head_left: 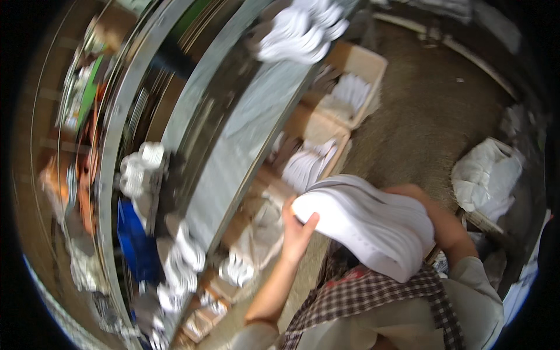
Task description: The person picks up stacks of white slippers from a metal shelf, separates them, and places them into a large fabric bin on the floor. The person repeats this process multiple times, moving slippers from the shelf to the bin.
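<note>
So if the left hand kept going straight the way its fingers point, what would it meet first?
The left hand already grips the near end of the stack of white flat soles, fingers pointing up-screen. Beyond it, probably the open brown cardboard box of white soles, though blur hides the depth.

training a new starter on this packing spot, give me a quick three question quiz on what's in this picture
1. True or false: the left hand grips the end of the stack of white soles.
2. Where do the cardboard boxes of white pieces sit: on the grey belt or on the floor beside it?
3. What lies on the floor at the right?

Key
1. True; the right arm cradles its far side, that hand hidden.
2. On the floor beside it.
3. A white bag.
</note>
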Demonstrator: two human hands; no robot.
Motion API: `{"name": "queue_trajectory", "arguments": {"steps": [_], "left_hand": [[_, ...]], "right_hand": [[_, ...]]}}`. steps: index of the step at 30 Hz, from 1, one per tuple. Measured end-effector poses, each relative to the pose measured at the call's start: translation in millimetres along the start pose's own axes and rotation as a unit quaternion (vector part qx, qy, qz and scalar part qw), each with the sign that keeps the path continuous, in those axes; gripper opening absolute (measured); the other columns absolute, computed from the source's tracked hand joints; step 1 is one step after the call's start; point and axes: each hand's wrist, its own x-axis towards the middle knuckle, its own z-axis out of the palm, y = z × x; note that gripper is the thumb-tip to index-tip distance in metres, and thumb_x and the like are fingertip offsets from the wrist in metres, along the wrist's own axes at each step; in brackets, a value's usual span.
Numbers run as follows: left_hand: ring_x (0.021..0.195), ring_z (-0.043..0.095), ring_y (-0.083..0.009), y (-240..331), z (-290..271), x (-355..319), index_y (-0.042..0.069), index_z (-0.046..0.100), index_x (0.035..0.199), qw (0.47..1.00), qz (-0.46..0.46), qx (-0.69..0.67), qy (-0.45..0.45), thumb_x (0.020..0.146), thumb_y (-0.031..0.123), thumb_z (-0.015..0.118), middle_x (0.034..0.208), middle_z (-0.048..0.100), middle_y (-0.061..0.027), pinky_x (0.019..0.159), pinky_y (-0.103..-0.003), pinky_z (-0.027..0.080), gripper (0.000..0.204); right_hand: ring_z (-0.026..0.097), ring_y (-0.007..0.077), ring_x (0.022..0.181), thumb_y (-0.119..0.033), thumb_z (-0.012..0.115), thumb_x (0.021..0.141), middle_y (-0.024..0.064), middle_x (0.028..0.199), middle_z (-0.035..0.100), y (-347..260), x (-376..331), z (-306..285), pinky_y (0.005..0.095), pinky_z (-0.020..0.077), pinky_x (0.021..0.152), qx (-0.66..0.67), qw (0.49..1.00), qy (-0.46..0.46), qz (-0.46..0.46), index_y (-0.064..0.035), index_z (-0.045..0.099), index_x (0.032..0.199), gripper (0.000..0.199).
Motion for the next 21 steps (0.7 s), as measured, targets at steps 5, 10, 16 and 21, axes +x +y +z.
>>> {"name": "queue_trajectory", "arguments": {"steps": [5, 10, 16, 21], "left_hand": [[0.135, 0.027, -0.0332, 13, -44, 19, 0.009, 0.006, 0.147, 0.899, -0.058, 0.156, -0.406, 0.073, 0.022, 0.075, 0.148, 0.021, -0.0199, 0.11, -0.038, 0.028, 0.101], [0.138, 0.019, -0.0313, -12, -21, 12, 0.004, 0.004, 0.147, 0.806, -0.208, 0.013, -0.554, 0.063, 0.033, 0.078, 0.15, 0.015, -0.0199, 0.112, -0.039, 0.02, 0.115], [0.132, 0.028, -0.0272, -54, -26, -16, 0.004, 0.012, 0.145, 0.843, -0.234, -0.08, -0.478, 0.063, 0.028, 0.081, 0.143, 0.026, -0.0149, 0.108, -0.037, 0.026, 0.11], [0.129, 0.03, -0.0255, -86, -44, -26, 0.003, 0.016, 0.142, 0.864, -0.25, -0.152, -0.41, 0.068, 0.024, 0.08, 0.138, 0.032, -0.0141, 0.107, -0.036, 0.026, 0.101]], "right_hand": [[0.061, 0.0207, 0.101, -0.017, 0.055, 0.091, 0.0155, 0.115, 0.062, 12, 13, -12, 0.0312, 0.0471, 0.091, -0.158, 0.977, 0.021, 0.138, 0.0025, 0.059, 0.117, 0.032], [0.047, 0.0172, 0.119, -0.032, 0.046, 0.096, 0.0123, 0.134, 0.049, 31, 69, -21, 0.0304, 0.0324, 0.105, -0.447, 0.824, -0.305, 0.165, -0.0017, 0.046, 0.133, 0.048], [0.042, 0.0179, 0.123, -0.04, 0.039, 0.098, 0.0108, 0.136, 0.046, 37, 65, -28, 0.0322, 0.0277, 0.108, -0.415, 0.837, -0.24, 0.265, -0.0036, 0.041, 0.136, 0.053], [0.042, 0.0206, 0.124, -0.039, 0.036, 0.099, 0.0113, 0.137, 0.044, 42, 60, -40, 0.034, 0.0291, 0.107, -0.312, 0.915, -0.148, 0.21, -0.0041, 0.04, 0.136, 0.052]]}}
